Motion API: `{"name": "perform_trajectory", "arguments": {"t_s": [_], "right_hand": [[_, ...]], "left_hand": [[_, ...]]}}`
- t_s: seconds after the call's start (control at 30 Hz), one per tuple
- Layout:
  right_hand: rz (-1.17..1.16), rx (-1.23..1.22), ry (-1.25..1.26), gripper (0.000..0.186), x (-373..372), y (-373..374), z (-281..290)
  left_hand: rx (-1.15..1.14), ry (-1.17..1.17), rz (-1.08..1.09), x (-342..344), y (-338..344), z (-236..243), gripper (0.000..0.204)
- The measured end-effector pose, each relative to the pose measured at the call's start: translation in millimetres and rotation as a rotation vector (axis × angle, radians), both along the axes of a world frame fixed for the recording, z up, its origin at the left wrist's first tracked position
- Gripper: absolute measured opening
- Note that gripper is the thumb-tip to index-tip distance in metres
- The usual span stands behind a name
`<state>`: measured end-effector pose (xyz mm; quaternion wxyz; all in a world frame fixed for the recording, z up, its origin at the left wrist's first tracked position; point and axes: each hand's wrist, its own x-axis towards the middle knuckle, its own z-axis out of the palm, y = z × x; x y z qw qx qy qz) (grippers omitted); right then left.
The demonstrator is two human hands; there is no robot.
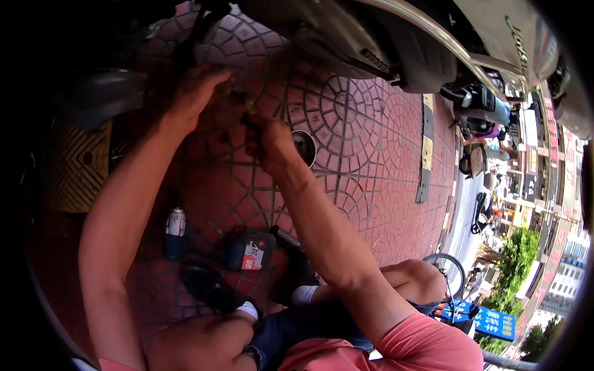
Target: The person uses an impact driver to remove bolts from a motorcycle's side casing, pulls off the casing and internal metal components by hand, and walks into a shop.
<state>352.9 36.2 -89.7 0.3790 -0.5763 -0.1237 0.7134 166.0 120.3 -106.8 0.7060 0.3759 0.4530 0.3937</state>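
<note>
My left hand [197,93] is raised beside the dark underside of a vehicle [371,46], fingers curled; what they hold is hidden. Just right of it, my right hand [266,136] is closed on something dark and small, blurred in shadow [242,99]. A round metal can [307,148] stands on the red patterned paving [352,161], partly behind my right hand. Nearer my feet are a blue-and-silver cylindrical can [175,235] and a dark battery pack or tool base [250,250] with a label.
A yellow chevron-patterned block [77,167] lies at the left below a dark panel [105,93]. At right are a black-and-yellow kerb [425,148], parked scooters [479,210], a distant person [495,133], a bicycle wheel [455,266] and a blue sign [489,318].
</note>
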Motion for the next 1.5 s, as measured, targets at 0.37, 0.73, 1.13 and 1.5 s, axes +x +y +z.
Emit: {"name": "perform_trajectory", "arguments": {"t_s": [0.37,0.73,1.13,1.5], "right_hand": [[0.006,0.112,0.306,0.017,38.0,72.7,-12.4],[0.027,0.376,0.273,0.018,51.5,121.0,-13.0],[0.027,0.278,0.175,0.018,26.2,149.9,-9.2],[0.088,0.267,0.256,0.023,23.0,157.9,-6.1]], "left_hand": [[0.533,-0.049,0.343,120.3,116.9,-63.7,0.019],[0.147,-0.438,0.170,112.3,85.3,9.5,0.029],[0.536,-0.181,0.257,100.1,111.6,-36.3,0.029],[1.193,0.264,0.694,108.7,147.1,-92.5,0.025]]}}
